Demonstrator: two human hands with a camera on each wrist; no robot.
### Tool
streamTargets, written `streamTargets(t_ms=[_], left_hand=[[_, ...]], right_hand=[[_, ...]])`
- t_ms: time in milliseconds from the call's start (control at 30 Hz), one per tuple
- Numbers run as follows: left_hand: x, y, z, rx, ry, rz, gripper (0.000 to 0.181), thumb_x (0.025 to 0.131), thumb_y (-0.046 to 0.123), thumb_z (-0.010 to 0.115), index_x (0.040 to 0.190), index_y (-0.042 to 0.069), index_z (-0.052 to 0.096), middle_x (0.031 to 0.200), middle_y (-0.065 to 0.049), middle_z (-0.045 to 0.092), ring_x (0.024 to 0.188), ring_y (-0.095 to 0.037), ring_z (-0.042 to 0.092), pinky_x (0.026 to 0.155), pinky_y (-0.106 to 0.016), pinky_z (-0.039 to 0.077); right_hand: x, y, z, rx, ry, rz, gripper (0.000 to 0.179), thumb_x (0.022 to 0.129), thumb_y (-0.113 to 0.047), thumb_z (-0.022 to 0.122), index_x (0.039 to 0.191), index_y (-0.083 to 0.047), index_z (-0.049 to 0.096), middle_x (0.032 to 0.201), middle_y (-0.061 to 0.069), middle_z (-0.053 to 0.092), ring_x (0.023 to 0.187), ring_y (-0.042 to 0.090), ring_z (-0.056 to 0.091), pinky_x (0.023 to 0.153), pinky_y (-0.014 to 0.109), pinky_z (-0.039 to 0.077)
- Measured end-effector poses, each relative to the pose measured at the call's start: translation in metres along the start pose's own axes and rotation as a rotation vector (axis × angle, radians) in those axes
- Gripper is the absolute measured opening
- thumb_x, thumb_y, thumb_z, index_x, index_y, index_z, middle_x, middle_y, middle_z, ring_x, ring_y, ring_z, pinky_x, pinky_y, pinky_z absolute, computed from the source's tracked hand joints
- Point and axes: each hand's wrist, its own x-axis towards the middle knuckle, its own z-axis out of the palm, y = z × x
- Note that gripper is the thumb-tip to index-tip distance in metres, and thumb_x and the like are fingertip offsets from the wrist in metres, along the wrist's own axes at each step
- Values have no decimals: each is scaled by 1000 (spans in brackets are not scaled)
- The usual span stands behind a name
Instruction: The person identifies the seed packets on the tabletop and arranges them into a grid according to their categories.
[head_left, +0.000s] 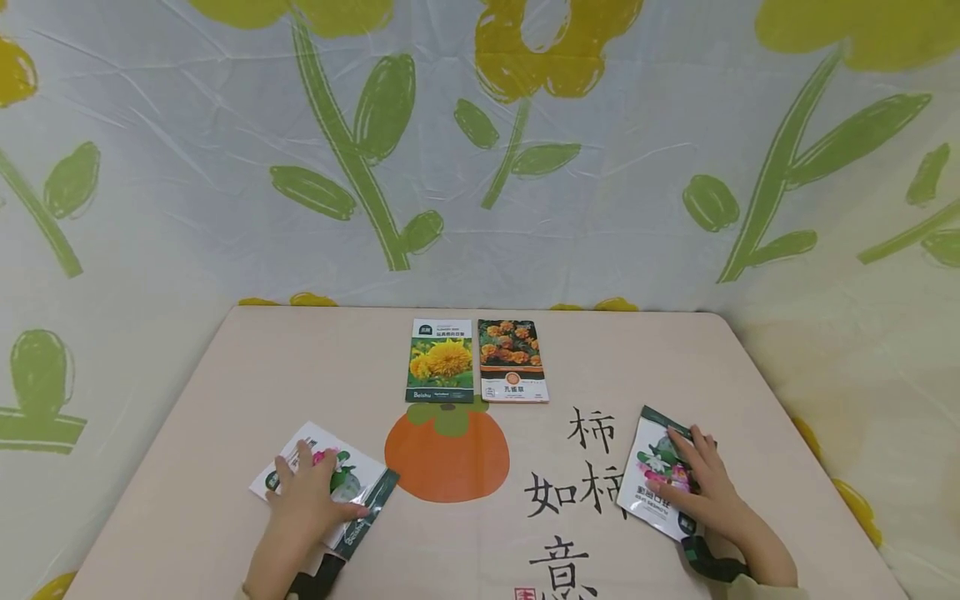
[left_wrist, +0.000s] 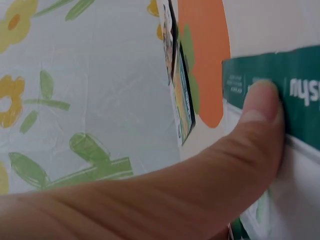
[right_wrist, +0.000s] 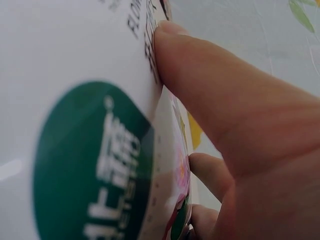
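Observation:
On the left of the table, a white and green seed packet (head_left: pixel 360 467) with a pink flower picture lies at a slant. My left hand (head_left: pixel 307 496) rests spread over it, and the thumb (left_wrist: pixel 260 107) touches the dark green band in the left wrist view. To the right, a similar white seed packet (head_left: pixel 652 458) has its green band at the far end. My right hand (head_left: pixel 708 487) rests over its right side, with the thumb and fingers apart on its face. In the right wrist view the thumb (right_wrist: pixel 190 65) touches the packet beside its printed text.
Two more seed packets lie side by side near the back: one with a yellow flower (head_left: pixel 440 362), one with orange flowers (head_left: pixel 513 362). The beige table cover (head_left: pixel 300 367) bears a printed persimmon and black characters. A flower-patterned cloth (head_left: pixel 585 225) hangs behind.

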Motion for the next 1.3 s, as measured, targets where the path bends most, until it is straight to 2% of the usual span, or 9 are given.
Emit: streamTargets(t_ms=[100,267,467,600,767,933,1067,1233,1300], left_hand=[[1,-6,-2,-14,-3,28,102,59,42,93,139,-4,51,150,-44,17,129,-75,8,92,-84,19],[1,-14,-5,-74,-15,40,103,56,42,94,142,3,52,155,-36,18,130,-74,3,92,-82,11],[2,-21,-8,-109,-30,89,104,55,41,95,143,7,52,157,-31,20,134,-71,1,94,-80,10],[2,-23,-11,-109,-45,120,103,54,40,95,143,9,53,159,-27,21,137,-67,1,95,-81,15],[3,-24,-13,-82,-69,147,101,53,38,96,143,15,55,161,-20,23,141,-61,3,88,-83,26],[5,-24,-15,-55,-92,190,98,55,37,95,143,18,56,161,-18,24,142,-59,3,86,-82,31],[8,-24,-15,-56,-118,245,96,55,35,96,141,18,58,162,-14,25,143,-58,4,87,-79,36],[10,-24,-13,-58,-145,347,96,53,33,97,140,17,59,162,-10,27,145,-54,6,89,-76,39],[11,-23,-11,-59,-155,365,96,53,33,97,140,18,59,162,-7,28,146,-52,6,90,-74,41]], right_hand=[[0,-1,-1,3,0,0,91,81,-30,76,152,1,28,155,40,2,141,60,-13,96,85,0],[0,0,-1,3,1,-7,91,81,-29,76,152,1,27,155,40,1,141,60,-13,95,85,0],[1,1,-1,2,1,-9,91,82,-29,75,153,0,26,155,40,1,140,60,-14,95,85,-1],[1,1,0,8,-2,-4,91,82,-29,75,153,0,26,156,40,0,140,59,-14,96,85,-1],[1,2,0,6,-5,3,92,82,-29,75,153,0,25,156,40,0,141,59,-15,96,85,-2],[1,2,0,1,-4,-3,91,83,-30,75,153,0,25,156,40,0,140,59,-15,96,85,-1],[2,3,1,-2,3,-15,91,83,-29,75,153,1,26,155,40,1,140,60,-14,96,84,-2],[1,3,1,-1,4,-16,91,82,-29,75,153,1,27,155,40,1,140,60,-13,96,85,-2],[1,3,1,1,3,-16,91,81,-29,75,153,0,27,156,40,1,140,60,-13,95,85,-2]])
